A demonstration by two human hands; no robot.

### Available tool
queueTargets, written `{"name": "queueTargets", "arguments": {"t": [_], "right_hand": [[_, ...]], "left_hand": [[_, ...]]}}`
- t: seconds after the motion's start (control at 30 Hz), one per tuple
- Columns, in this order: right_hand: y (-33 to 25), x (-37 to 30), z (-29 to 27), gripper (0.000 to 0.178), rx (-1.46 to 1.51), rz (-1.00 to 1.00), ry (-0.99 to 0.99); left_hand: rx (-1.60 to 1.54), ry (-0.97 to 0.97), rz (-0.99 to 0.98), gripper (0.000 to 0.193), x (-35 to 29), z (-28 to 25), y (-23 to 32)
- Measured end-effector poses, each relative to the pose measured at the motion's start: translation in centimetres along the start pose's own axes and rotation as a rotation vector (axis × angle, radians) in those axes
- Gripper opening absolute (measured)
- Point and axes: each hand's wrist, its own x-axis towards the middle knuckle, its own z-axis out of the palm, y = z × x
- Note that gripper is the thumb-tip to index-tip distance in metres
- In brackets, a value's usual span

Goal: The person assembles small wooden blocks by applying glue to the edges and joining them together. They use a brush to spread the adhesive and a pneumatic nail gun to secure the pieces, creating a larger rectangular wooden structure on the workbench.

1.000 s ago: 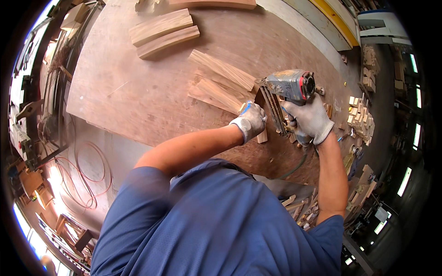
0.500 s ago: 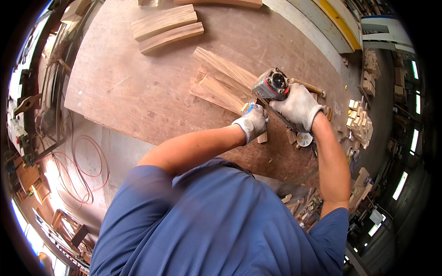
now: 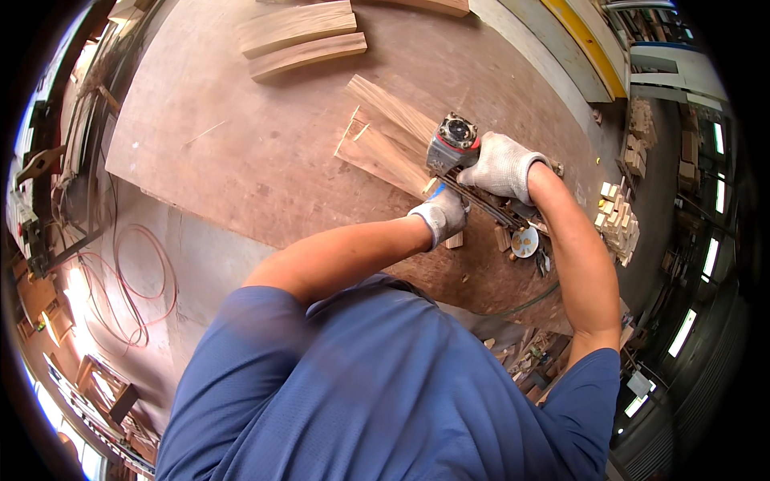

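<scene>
In gloved fingers, my right hand (image 3: 504, 166) grips a nail gun (image 3: 451, 148), a grey and black tool with a red ring round its head. Its long magazine runs back below my right hand. The tool's nose sits over the near end of a wooden assembly (image 3: 393, 160) that lies on the workbench. My left hand (image 3: 445, 215), also gloved and with a blue mark near the fingers, is closed on that same end, close under the tool. Part of the joint is hidden by hand and tool. A grained board (image 3: 393, 104) forms the assembly's far side.
Curved wooden pieces (image 3: 309, 54) lie at the far side of the workbench (image 3: 233, 160). A white round disc (image 3: 525, 242) and small wood blocks (image 3: 502, 238) rest right of my left hand. More stacked blocks (image 3: 618, 220) stand at the right. A red hose (image 3: 120, 276) coils on the floor, left.
My right hand has brought the nail gun left, closer to my left hand and over the end of the wooden assembly. My left hand stays at that end. The whole view has shifted slightly.
</scene>
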Motion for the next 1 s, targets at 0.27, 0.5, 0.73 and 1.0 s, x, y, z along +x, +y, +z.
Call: {"name": "queueTargets", "arguments": {"t": [0.27, 0.5, 0.73, 1.0], "right_hand": [[-0.9, 1.6, -0.7, 0.032, 0.082, 0.071, -0.145], [-1.1, 2.2, -1.1, 0.029, 0.099, 0.096, -0.215], [-1.4, 2.8, -1.3, 0.025, 0.077, 0.116, -0.228], [-1.7, 3.5, -1.2, 0.025, 0.012, 0.109, -0.244]], "left_hand": [[0.213, -0.031, 0.108, 0.038, 0.1, 1.4, 0.0], [0.159, 0.015, 0.053, 0.037, -0.3, -0.2, 0.4], [0.195, -0.120, 0.151, 0.037, -0.6, -0.9, 0.2], [-0.022, -0.178, 0.084, 0.033, 0.1, -0.7, 0.1]]}}
